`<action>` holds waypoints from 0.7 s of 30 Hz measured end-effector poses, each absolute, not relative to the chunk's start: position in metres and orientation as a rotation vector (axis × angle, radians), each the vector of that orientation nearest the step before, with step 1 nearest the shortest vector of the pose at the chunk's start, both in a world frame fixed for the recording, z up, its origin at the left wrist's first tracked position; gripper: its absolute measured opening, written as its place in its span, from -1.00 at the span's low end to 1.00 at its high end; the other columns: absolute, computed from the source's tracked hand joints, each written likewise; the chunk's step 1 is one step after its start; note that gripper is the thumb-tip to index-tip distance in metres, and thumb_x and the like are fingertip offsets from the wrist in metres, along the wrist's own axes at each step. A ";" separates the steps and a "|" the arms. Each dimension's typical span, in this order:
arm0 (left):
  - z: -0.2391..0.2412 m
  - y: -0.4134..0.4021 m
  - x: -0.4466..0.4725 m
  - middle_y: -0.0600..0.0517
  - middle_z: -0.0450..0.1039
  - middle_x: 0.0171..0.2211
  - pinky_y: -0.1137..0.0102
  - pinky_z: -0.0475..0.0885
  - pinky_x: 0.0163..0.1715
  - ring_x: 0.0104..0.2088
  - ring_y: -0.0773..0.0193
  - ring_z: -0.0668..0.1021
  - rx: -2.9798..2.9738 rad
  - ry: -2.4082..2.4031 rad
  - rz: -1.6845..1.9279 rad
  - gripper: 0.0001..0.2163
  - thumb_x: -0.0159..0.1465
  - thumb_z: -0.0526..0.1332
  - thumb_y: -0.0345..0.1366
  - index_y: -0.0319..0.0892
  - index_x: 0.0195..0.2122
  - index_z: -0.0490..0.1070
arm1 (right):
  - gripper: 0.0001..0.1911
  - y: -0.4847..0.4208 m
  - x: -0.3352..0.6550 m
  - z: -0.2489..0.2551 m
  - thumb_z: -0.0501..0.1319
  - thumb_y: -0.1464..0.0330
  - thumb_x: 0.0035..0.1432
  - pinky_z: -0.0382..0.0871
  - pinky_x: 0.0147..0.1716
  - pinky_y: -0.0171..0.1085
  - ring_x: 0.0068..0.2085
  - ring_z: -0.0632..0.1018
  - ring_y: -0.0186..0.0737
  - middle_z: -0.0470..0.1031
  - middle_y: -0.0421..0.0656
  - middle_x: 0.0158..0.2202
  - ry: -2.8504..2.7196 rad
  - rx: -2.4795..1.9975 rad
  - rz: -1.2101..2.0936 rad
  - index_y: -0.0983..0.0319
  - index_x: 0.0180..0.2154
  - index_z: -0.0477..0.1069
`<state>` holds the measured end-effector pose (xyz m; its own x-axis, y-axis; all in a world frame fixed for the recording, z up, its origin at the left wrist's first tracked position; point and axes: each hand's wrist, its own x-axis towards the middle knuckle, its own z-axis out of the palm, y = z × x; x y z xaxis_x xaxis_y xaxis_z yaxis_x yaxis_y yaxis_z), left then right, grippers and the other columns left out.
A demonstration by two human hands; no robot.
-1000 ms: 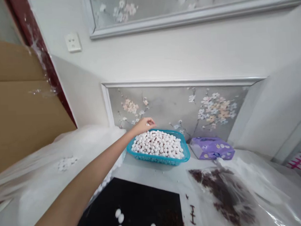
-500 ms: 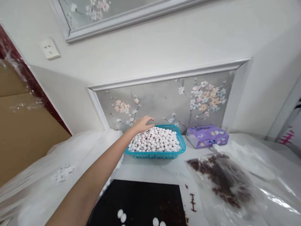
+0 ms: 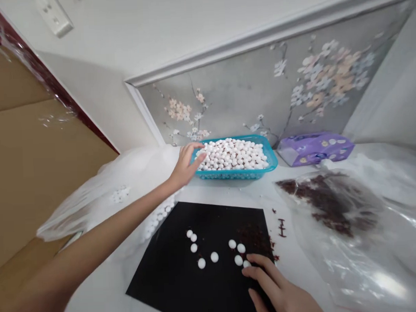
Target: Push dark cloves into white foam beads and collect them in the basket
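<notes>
A turquoise plastic basket (image 3: 236,173) stands by the wall, heaped with small white balls (image 3: 233,155); brown bits show between them. At its left rim is my left hand (image 3: 187,165), thumb and fingers apart, with nothing visible in it. On a black board (image 3: 171,266) lie several white balls in two loose groups, with small dark pieces beside some of them. My right hand (image 3: 281,287) is over the board's right part, fingers spread, its fingertips at a white ball (image 3: 246,264) that they partly cover. Small reddish-brown pieces (image 3: 255,236) are scattered on the board's right side.
A purple tissue pack (image 3: 315,148) lies right of the basket. In front of it is a clear plastic bag (image 3: 361,241) with brown pieces (image 3: 319,202). White plastic bags (image 3: 127,177) with more white balls lie at left, near cardboard (image 3: 40,148). A brown branched strip (image 3: 282,227) rests on the table.
The view has tilted down and come closer, showing more of the board. My left hand has drawn back from above the basket to its left rim. My right hand has come into view.
</notes>
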<state>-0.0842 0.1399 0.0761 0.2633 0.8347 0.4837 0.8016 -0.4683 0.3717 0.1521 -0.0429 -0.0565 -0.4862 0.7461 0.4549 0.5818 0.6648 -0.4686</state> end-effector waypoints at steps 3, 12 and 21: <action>0.054 0.064 -0.101 -0.07 0.25 0.03 0.25 0.14 0.11 0.09 0.17 0.28 2.517 1.372 0.622 -0.69 0.27 0.04 -0.14 -0.10 0.01 0.18 | -0.71 -0.045 0.155 -0.049 -0.06 0.46 0.15 0.43 -0.70 -0.42 -0.51 0.58 -0.32 0.44 0.00 -0.06 -2.273 -1.039 0.388 0.21 -0.14 0.33; 0.015 -0.009 -0.105 -0.21 -0.12 0.27 -0.12 -0.19 0.16 0.25 -0.08 0.00 2.435 1.227 -0.026 -0.18 0.06 0.17 0.14 -0.09 0.25 -0.16 | -0.58 -0.051 0.161 -0.024 -0.06 0.48 0.19 0.52 -0.41 -0.37 -0.27 0.59 -0.29 0.22 0.01 0.15 -2.233 -1.104 0.614 0.12 0.08 0.18; 0.010 0.013 -0.056 -0.14 0.24 0.09 0.21 0.20 0.05 0.08 0.10 0.31 2.555 0.974 0.210 -0.51 0.16 0.18 -0.01 -0.10 0.07 0.22 | -0.68 -0.053 0.158 -0.017 -0.04 0.42 0.21 0.50 -0.44 -0.31 -0.27 0.55 -0.25 0.28 0.04 0.04 -1.996 -1.216 0.720 0.17 0.01 0.20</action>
<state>-0.0564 0.0134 0.0104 0.7462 0.6657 -0.0009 0.6063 -0.6790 0.4140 0.1581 -0.0527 -0.0173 -0.3307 0.9061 0.2641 0.5287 0.4096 -0.7435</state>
